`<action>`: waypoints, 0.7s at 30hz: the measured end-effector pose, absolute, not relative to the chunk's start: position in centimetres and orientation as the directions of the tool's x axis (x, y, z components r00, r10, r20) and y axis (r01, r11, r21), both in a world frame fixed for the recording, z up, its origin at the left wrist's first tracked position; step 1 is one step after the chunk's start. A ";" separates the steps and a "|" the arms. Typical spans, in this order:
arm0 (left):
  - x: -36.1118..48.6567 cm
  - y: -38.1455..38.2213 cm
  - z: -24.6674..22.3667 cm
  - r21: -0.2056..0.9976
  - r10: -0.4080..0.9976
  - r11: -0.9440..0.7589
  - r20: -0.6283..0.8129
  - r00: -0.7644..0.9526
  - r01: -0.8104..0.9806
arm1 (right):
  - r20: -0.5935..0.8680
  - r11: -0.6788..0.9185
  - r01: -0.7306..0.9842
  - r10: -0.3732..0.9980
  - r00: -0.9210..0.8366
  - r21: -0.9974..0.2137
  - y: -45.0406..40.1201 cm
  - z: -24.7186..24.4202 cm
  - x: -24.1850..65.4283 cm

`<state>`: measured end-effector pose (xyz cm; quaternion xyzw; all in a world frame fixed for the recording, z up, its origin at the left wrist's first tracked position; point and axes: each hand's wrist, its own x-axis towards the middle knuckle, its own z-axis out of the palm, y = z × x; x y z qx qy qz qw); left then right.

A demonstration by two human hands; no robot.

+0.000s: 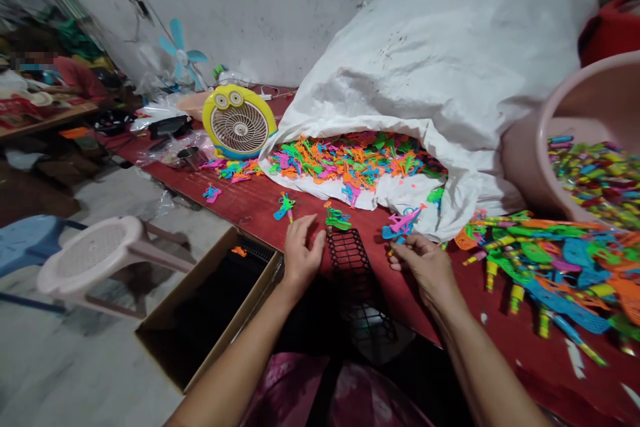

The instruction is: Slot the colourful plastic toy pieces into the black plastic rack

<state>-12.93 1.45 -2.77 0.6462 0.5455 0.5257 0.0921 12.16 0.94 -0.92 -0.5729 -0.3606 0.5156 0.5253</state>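
My left hand (303, 250) is closed around the lower end of a small toy with green and blue plastic parts (285, 207), above the red table (240, 213). My right hand (423, 263) pinches the lower end of a toy with pink and blue parts (403, 221). Between my hands a green piece with an orange tip (338, 217) stands at the far end of a black plastic grid (353, 257). The grid reaches over the table's near edge. Beyond them, a white sack (420, 47) lies open with many colourful plastic pieces (350, 160) in its mouth.
Finished-looking toys (565, 267) are heaped at the right, below a pink tub (525, 153) of small coloured tubes. A yellow fan (240, 127) stands at the back left. A cardboard box (210, 307) and stools (100, 253) are left. A person (80, 77) sits at the far left.
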 end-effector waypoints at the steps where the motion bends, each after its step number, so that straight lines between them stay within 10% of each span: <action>1: -12.2 1.5 -2.8 0.741 0.835 -0.391 0.535 -0.127 0.546 | -0.204 -0.184 -0.113 0.956 0.211 -0.976 1.0 -1.0 12.1; 9: -9.8 3.6 -2.9 0.992 0.989 -0.125 0.127 -0.069 0.034 | 0.042 0.023 0.206 0.995 0.088 -0.978 2.7 -0.8 12.3; 21: -10.6 4.9 -3.8 0.937 0.986 -0.155 0.166 -0.008 0.312 | 0.148 0.177 0.500 0.984 -0.098 -0.848 6.1 0.4 10.0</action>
